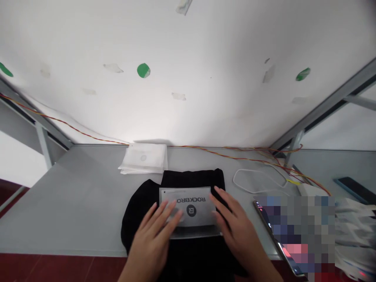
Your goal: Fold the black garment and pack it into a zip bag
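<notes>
A frosted plastic bag (202, 219) printed with a round logo and upside-down "ROCKBRO" lettering lies flat on a black cloth item (192, 178). Over the bag's left part rests my left hand (157, 231), its fingers outstretched. My right hand (232, 219) spreads its fingers at the bag's right edge, some of them over the black cloth. Neither hand is closed round anything. Part of the lettering is covered by my left fingers.
A stack of white printed bags (143, 158) lies behind on the grey table (73, 203). To the right are a looped white cable (258, 192), a phone (276, 235) and a dark phone-like object (355, 190). Red and yellow wires (217, 152) run along the wall.
</notes>
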`<state>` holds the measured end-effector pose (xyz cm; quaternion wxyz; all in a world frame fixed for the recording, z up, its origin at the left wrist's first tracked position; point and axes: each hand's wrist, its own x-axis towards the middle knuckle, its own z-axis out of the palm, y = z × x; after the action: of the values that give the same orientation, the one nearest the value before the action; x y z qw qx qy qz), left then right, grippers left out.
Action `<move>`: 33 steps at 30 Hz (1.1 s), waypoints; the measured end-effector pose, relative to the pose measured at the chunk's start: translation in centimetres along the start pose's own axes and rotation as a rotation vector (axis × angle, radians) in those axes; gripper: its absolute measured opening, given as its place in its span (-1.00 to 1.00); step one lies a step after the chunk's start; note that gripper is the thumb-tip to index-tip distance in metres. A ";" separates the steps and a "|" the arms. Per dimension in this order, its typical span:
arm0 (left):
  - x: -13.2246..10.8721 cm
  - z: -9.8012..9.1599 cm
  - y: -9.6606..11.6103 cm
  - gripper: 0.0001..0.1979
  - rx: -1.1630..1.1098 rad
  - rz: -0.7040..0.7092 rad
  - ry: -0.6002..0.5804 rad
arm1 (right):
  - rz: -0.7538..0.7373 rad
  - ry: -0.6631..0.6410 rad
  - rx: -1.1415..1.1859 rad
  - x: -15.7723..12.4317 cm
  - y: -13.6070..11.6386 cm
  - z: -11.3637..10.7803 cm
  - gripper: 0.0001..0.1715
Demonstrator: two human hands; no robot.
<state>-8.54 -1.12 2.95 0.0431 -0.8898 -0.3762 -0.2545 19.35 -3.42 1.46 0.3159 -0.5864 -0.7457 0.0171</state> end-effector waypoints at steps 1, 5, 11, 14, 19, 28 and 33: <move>0.8 0.8 0.9 -0.40 0.048 -0.022 -0.060 | -0.011 -0.048 -0.032 0.6 -0.6 0.9 -0.44; 2.5 3.4 3.0 -0.43 0.215 -0.122 -0.155 | 0.021 -0.237 -0.115 1.2 -1.8 4.0 -0.33; 1.6 4.3 2.6 -0.43 0.261 -0.138 -0.201 | 0.055 -0.263 -0.174 0.2 -1.7 5.1 -0.33; 1.6 4.4 2.6 -0.44 0.248 -0.142 -0.197 | 0.053 -0.260 -0.176 0.4 -1.8 5.3 -0.33; 1.3 4.1 2.8 -0.41 0.252 -0.165 -0.158 | 0.033 -0.277 -0.139 0.4 -1.3 4.7 -0.30; -3.1 3.3 0.0 -0.39 0.289 -0.227 -0.168 | 0.055 -0.163 -0.186 -4.1 2.5 2.6 0.21; -2.5 3.6 -0.6 -0.29 0.293 -0.137 -0.145 | 0.021 -0.121 -0.131 -3.8 2.7 3.0 0.17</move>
<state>-8.90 -1.37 -1.47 0.1275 -0.8623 -0.4713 -0.1347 20.63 -4.88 -3.71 0.2311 -0.6115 -0.7567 0.0070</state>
